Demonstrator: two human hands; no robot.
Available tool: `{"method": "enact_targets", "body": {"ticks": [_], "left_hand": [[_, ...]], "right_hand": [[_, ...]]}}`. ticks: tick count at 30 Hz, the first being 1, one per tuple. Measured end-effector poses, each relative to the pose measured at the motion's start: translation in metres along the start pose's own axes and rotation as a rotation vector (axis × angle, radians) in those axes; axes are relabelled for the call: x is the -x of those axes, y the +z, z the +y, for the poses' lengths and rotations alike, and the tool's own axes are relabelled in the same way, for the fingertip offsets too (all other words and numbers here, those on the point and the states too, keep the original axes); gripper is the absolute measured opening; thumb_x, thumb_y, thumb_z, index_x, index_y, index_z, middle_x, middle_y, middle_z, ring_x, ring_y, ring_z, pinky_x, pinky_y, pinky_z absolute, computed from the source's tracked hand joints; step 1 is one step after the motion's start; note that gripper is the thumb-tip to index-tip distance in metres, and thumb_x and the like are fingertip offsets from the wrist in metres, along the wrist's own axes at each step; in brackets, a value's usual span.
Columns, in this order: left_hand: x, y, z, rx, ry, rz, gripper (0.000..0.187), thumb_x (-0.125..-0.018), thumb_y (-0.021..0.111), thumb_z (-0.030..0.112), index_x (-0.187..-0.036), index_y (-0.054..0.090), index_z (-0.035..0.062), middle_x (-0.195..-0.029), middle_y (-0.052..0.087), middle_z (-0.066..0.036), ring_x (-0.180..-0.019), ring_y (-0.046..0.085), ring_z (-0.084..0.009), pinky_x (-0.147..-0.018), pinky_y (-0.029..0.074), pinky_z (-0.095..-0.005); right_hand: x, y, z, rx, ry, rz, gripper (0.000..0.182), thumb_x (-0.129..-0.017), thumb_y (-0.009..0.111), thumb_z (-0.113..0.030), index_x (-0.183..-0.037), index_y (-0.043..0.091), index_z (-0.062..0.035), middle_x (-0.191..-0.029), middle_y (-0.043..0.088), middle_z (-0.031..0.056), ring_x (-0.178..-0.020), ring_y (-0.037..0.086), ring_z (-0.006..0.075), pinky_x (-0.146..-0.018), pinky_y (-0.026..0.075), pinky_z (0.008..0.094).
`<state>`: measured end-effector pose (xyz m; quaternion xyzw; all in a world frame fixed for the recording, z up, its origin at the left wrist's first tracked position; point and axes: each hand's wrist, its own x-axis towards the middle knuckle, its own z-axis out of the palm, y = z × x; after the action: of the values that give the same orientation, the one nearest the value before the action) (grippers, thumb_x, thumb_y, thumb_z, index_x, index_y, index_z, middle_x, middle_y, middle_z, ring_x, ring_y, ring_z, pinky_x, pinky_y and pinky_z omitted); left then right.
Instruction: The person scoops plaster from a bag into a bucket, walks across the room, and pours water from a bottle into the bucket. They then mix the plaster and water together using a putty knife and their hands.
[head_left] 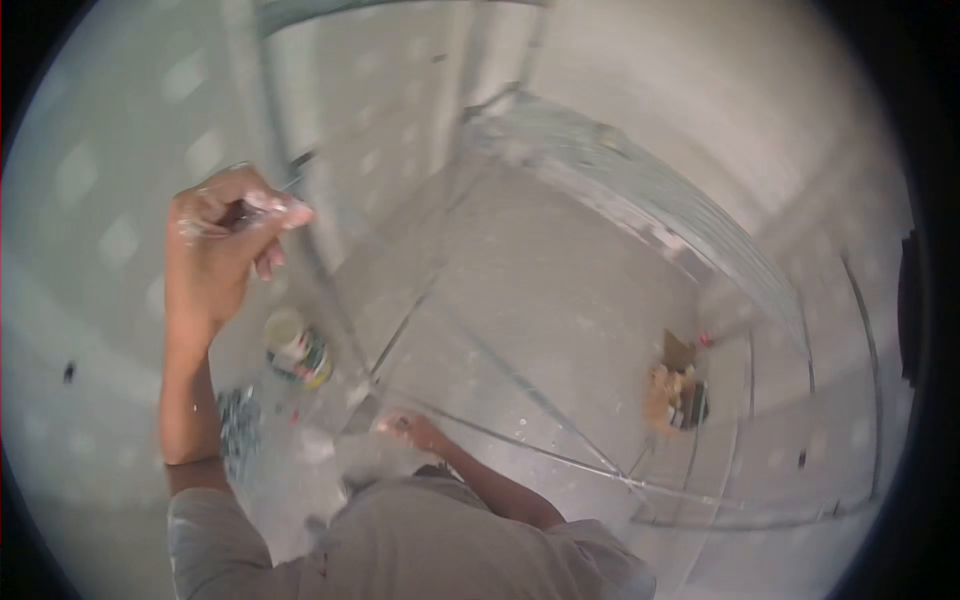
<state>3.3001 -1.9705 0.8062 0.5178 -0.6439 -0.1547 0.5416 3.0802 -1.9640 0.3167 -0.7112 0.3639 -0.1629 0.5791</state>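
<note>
My left hand (232, 225) is raised at the left before the wall (120, 200), with white smears on its closed fingers. Thumb and forefinger pinch together; a thin dark line shows beside the fingertips, but I cannot tell what they hold. Lower down, close to my body, my right hand (405, 425) has its fingers curled at a flat pale-grey plate (375, 455), blurred and partly hidden by my shirt. White marks show on these fingers too. Between the two hands, farther down, a labelled bucket (298, 350) stands on the floor.
Thin metal bars (520, 445) cross below and ahead of me. A heap of grey scraps (238, 430) lies by the bucket. An open cardboard box (672, 395) stands at the right. Long ribbed metal lengths (680, 220) run along the far wall. An upright post (270, 110) rises near my left hand.
</note>
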Motion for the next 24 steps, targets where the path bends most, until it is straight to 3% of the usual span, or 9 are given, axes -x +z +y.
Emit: {"method": "enact_targets", "body": {"ticks": [3, 5, 7, 11, 13, 15, 17, 20, 24], "left_hand": [[0.078, -0.114, -0.096, 0.011, -0.216, 0.298, 0.017, -0.095, 0.066, 0.013, -0.086, 0.066, -0.0014, -0.072, 0.065, -0.006, -0.054, 0.059, -0.0112, -0.046, 0.047, -0.0252], [0.144, -0.171, -0.179, 0.114, -0.414, 0.550, 0.026, -0.101, 0.057, 0.019, -0.090, 0.067, -0.0014, -0.072, 0.065, -0.007, -0.054, 0.061, -0.0125, -0.049, 0.050, -0.0269], [0.220, -0.206, -0.276, 0.125, -0.618, 0.649, 0.038, -0.103, 0.050, 0.031, -0.092, 0.067, -0.0014, -0.075, 0.066, -0.010, -0.059, 0.063, -0.0154, -0.057, 0.052, -0.0256], [0.404, -0.189, -0.487, 0.320, -0.703, 0.555, 0.032, -0.103, 0.050, 0.031, -0.109, 0.066, 0.0039, -0.109, 0.067, -0.013, -0.103, 0.064, -0.0217, -0.083, 0.055, -0.0367], [0.525, -0.153, -0.599, -0.266, -0.510, 0.092, 0.036, -0.102, 0.052, 0.036, -0.122, 0.060, 0.0073, -0.122, 0.063, -0.010, -0.119, 0.056, -0.0234, -0.095, 0.050, -0.0387], [0.473, -0.132, -0.498, 0.564, -1.059, 0.202, 0.039, -0.102, 0.052, 0.038, -0.124, 0.057, 0.0068, -0.121, 0.063, -0.011, -0.121, 0.056, -0.0239, -0.101, 0.046, -0.0380], [0.454, -0.121, -0.482, 0.727, -1.233, 0.244, 0.042, -0.101, 0.052, 0.043, -0.124, 0.059, 0.0081, -0.120, 0.064, -0.010, -0.116, 0.057, -0.0219, -0.099, 0.046, -0.0374], [0.447, -0.111, -0.496, 0.935, -1.258, 0.323, 0.051, -0.101, 0.052, 0.045, -0.137, 0.052, 0.0079, -0.124, 0.060, -0.008, -0.110, 0.058, -0.0189, -0.093, 0.047, -0.0404], [0.452, -0.094, -0.542, 0.862, -1.339, 0.549, 0.048, -0.101, 0.053, 0.042, -0.135, 0.053, 0.0083, -0.122, 0.060, -0.008, -0.108, 0.058, -0.0195, -0.093, 0.046, -0.0394]], "right_hand": [[-0.040, 0.056, 0.008, -0.262, -0.065, -0.042, 0.039, -0.098, 0.062, -0.042, -0.116, 0.068, -0.0081, -0.097, 0.069, 0.0048, -0.082, 0.064, 0.0146, -0.075, 0.052, 0.0320], [-0.053, 0.085, -0.049, -0.522, 0.225, -0.097, 0.036, -0.098, 0.061, -0.039, -0.115, 0.068, -0.0080, -0.093, 0.065, 0.0033, -0.076, 0.060, 0.0124, -0.066, 0.048, 0.0293], [-0.085, 0.117, -0.062, -0.426, 0.270, -0.148, 0.036, -0.100, 0.057, -0.033, -0.127, 0.059, -0.0075, -0.101, 0.067, 0.0076, -0.080, 0.059, 0.0122, -0.062, 0.046, 0.0286], [-0.137, 0.194, -0.076, -0.706, 0.247, -0.089, 0.045, -0.099, 0.059, -0.024, -0.138, 0.044, -0.0053, -0.109, 0.067, 0.0127, -0.085, 0.060, 0.0145, -0.066, 0.047, 0.0296], [-0.159, 0.227, -0.086, -0.796, 0.269, -0.126, 0.050, -0.098, 0.063, -0.019, -0.138, 0.037, -0.0066, -0.118, 0.065, 0.0117, -0.102, 0.061, 0.0172, -0.079, 0.048, 0.0301], [-0.182, 0.263, -0.077, -0.828, 0.320, -0.178, 0.049, -0.096, 0.065, -0.015, -0.136, 0.040, -0.0039, -0.118, 0.065, 0.0105, -0.101, 0.061, 0.0169, -0.080, 0.048, 0.0290], [-0.200, 0.297, -0.076, -0.717, 0.450, -0.178, 0.048, -0.095, 0.066, -0.014, -0.135, 0.043, -0.0003, -0.119, 0.064, 0.0113, -0.103, 0.061, 0.0159, -0.081, 0.048, 0.0297], [-0.226, 0.327, -0.078, -0.674, 0.463, -0.266, 0.049, -0.093, 0.069, -0.011, -0.134, 0.045, 0.0036, -0.116, 0.064, 0.0132, -0.100, 0.062, 0.0170, -0.083, 0.049, 0.0310], [-0.265, 0.350, -0.047, -0.515, 0.417, -0.398, 0.051, -0.092, 0.071, -0.013, -0.134, 0.046, 0.0031, -0.115, 0.063, 0.0125, -0.103, 0.062, 0.0181, -0.083, 0.049, 0.0301]]}}
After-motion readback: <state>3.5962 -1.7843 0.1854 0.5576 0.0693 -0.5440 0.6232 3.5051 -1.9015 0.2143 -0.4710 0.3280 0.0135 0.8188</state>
